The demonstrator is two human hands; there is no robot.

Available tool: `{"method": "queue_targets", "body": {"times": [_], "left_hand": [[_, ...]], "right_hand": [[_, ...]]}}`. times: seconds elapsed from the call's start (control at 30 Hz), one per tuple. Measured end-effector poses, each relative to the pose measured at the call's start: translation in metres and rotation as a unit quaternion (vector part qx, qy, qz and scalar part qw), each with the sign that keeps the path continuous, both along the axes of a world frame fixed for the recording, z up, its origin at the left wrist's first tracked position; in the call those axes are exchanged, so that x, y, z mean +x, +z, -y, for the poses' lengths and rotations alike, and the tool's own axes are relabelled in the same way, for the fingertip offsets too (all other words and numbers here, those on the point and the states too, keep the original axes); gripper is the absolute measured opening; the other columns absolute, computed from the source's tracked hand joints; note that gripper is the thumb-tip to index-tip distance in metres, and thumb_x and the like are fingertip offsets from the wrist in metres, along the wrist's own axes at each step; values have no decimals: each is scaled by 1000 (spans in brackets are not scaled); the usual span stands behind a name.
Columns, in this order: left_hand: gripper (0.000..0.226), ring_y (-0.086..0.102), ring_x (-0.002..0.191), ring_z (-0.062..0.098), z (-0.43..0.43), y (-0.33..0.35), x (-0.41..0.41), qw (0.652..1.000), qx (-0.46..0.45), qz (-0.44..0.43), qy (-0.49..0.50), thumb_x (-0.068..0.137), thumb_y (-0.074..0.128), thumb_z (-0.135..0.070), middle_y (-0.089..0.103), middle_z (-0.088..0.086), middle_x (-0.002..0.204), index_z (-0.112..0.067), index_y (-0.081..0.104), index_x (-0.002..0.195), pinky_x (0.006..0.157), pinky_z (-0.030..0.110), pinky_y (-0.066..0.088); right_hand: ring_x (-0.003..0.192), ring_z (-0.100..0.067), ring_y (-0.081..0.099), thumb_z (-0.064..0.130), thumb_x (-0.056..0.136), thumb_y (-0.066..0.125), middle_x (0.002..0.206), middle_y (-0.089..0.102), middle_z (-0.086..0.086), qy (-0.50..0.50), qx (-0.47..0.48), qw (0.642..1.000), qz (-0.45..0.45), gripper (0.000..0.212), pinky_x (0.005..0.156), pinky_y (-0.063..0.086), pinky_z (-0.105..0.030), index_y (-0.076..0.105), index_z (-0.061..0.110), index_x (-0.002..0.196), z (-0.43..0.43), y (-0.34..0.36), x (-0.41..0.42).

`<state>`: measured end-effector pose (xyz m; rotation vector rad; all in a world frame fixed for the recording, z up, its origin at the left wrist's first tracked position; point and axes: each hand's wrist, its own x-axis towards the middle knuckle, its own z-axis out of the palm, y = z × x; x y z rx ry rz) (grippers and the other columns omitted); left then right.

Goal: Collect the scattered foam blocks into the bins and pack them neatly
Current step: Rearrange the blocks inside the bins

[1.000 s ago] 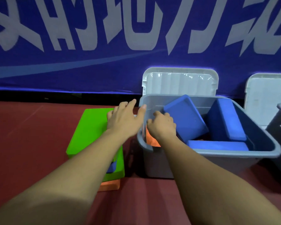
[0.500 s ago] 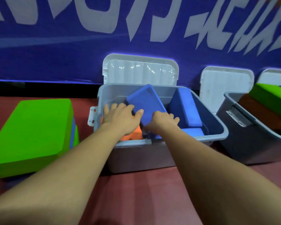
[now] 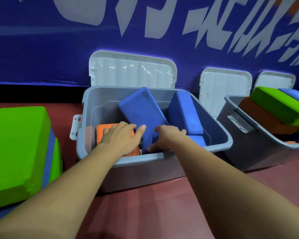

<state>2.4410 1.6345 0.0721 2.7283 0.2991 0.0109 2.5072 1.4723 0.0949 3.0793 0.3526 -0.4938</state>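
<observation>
Now packing: pressing orange block (image 3: 107,131) with flat left hand (image 3: 121,138), gripping tilted blue block (image 3: 140,109) with right hand (image 3: 166,137), probably needing laying flat.

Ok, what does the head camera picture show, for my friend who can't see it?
Two bare hands reach into an open grey bin: the left hand lies flat on an orange block, the right hand grips the near end of a tilted blue block. A green block stack sits left, another filled bin right.

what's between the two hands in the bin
The lower end of the tilted blue block, flanked by the left hand and right hand, in the head view.
</observation>
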Motion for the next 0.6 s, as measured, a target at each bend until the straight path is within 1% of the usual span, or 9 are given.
{"method": "queue_targets", "body": {"times": [0.03, 0.07, 0.17, 0.23, 0.3, 0.4, 0.47, 0.6], "left_hand": [[69, 41, 141, 24, -2, -2, 1, 1000, -7, 1, 10, 96, 17, -73, 47, -2, 151, -38, 49, 146, 111, 49, 27], [71, 41, 141, 25, -4, -3, 3, 1000, -16, 3, 18, 95, 15, -73, 46, -2, 152, -38, 47, 147, 111, 50, 27], [72, 40, 142, 26, -6, -4, 7, 999, -38, 8, 32, 95, 13, -74, 44, -1, 154, -37, 43, 150, 110, 50, 28], [74, 39, 143, 26, -6, -4, 8, 998, -47, 3, 39, 95, 12, -74, 42, -1, 156, -36, 41, 151, 111, 51, 27], [75, 38, 143, 25, -6, -3, 9, 998, -55, 5, 41, 94, 12, -74, 42, -1, 157, -36, 41, 152, 112, 51, 26], [75, 41, 141, 27, -6, 0, 7, 997, -61, 16, 44, 94, 12, -73, 43, 0, 155, -36, 41, 152, 112, 50, 26], [74, 42, 140, 27, -6, 2, 5, 997, -65, 25, 45, 95, 12, -72, 44, 1, 155, -35, 41, 152, 112, 49, 26], [73, 43, 138, 28, -11, 9, 3, 993, -82, 65, 52, 95, 13, -71, 45, 2, 154, -33, 40, 153, 112, 47, 28]], "right_hand": [[132, -28, 43, 64, 76, 75, 134, 56, 0, 12, 4, 1000, 8, 73, 108, 25, -49, 49, 35, 138, 0, -2, 1], [133, -28, 42, 69, 76, 72, 136, 55, -1, 28, 3, 1000, 9, 77, 109, 23, -51, 46, 36, 141, 0, -4, 1], [135, -32, 41, 76, 84, 59, 143, 48, -6, 68, -19, 998, -4, 78, 114, 19, -55, 35, 44, 150, 1, -12, 5], [135, -36, 41, 73, 89, 54, 146, 42, -11, 91, -25, 995, -18, 76, 114, 19, -54, 22, 51, 154, -1, -15, 8], [135, -39, 38, 68, 94, 50, 148, 38, -13, 110, -28, 993, -20, 70, 113, 21, -53, 14, 57, 154, -3, -16, 7], [130, -39, 39, 64, 99, 43, 145, 37, -15, 110, -24, 994, 7, 60, 111, 23, -52, 14, 59, 152, -4, -17, 6], [127, -37, 41, 63, 101, 39, 142, 40, -15, 106, -4, 994, 38, 57, 110, 23, -53, 13, 60, 151, -3, -15, 5], [127, -35, 41, 63, 102, 35, 135, 44, -14, 106, 44, 990, 88, 56, 115, 19, -57, 8, 59, 151, 0, -11, 3]]}}
